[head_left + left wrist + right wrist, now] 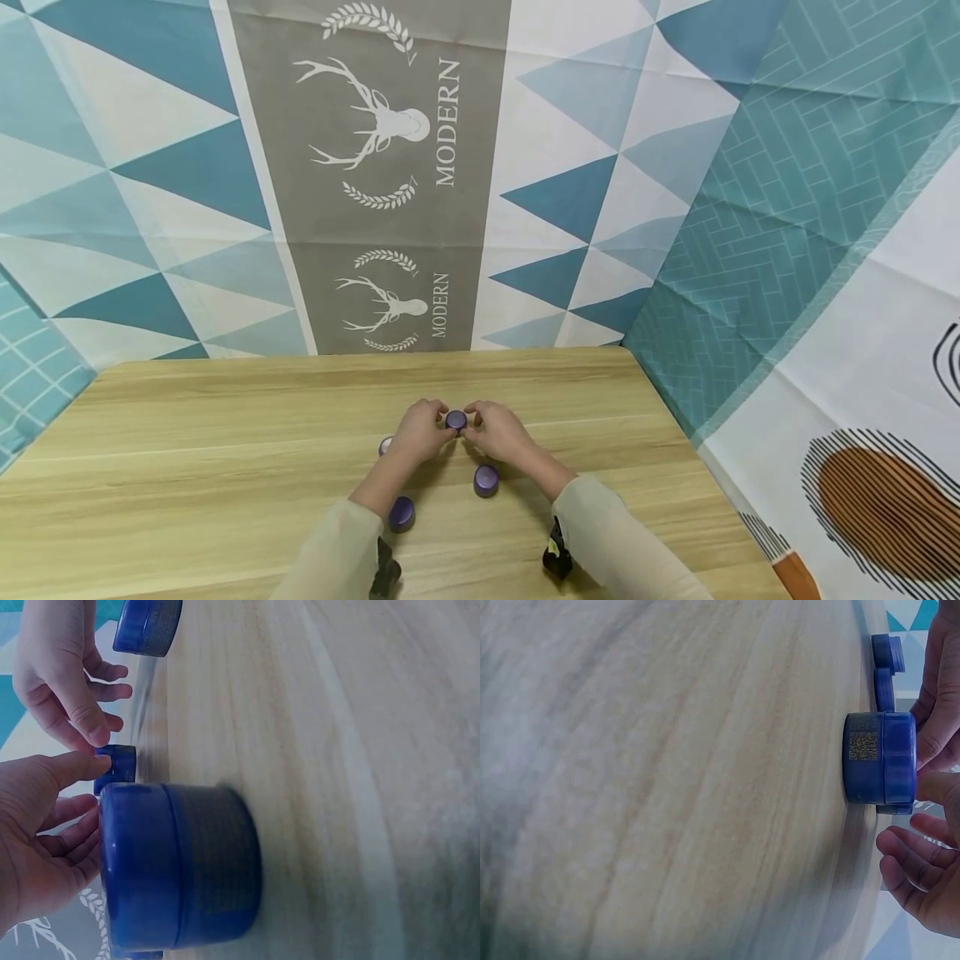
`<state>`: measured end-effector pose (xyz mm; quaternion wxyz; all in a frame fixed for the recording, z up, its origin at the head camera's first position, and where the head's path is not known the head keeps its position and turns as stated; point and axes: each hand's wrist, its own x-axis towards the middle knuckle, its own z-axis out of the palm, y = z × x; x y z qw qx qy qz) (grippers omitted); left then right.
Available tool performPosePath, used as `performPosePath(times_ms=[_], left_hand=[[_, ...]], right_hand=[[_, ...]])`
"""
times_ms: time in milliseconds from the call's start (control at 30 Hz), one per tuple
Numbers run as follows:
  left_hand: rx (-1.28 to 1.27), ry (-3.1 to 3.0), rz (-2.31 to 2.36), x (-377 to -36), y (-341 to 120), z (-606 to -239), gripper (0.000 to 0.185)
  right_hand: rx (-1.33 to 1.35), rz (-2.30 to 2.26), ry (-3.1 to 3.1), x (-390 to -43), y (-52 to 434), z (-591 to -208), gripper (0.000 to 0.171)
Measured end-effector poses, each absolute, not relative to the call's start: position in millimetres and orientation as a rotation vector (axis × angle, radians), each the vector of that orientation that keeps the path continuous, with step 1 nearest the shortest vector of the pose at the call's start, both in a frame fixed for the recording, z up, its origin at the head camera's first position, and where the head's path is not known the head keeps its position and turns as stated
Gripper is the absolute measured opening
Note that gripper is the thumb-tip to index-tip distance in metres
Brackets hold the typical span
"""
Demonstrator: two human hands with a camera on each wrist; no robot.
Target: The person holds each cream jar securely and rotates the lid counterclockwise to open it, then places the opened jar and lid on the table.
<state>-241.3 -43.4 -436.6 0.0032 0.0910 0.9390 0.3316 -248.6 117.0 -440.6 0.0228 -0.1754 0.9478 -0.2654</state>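
Jar [456, 420] at far centre of worktop [225, 467]; left hand [417, 429] and right hand [501, 431] both pinching it. Looks mid-step: near-left jar [402, 515], near-right jar [486, 481] capped; far-left jar [385, 447] pale-topped, maybe lidless, probably still to do.

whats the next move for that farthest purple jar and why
Probably the left hand should firm its pinch on the farthest purple jar to steady it, since that hand curls around one side and the right hand around the other.
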Motion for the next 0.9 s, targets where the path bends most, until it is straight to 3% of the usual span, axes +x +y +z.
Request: performPosePath(times_ms=[900], left_hand=[[0.279,2.955,1.002,-244.9,-41.5,-444.4,0.027]], right_hand=[[-0.585,-0.824,2.959,-251.1,115.3,-445.1,0.034]])
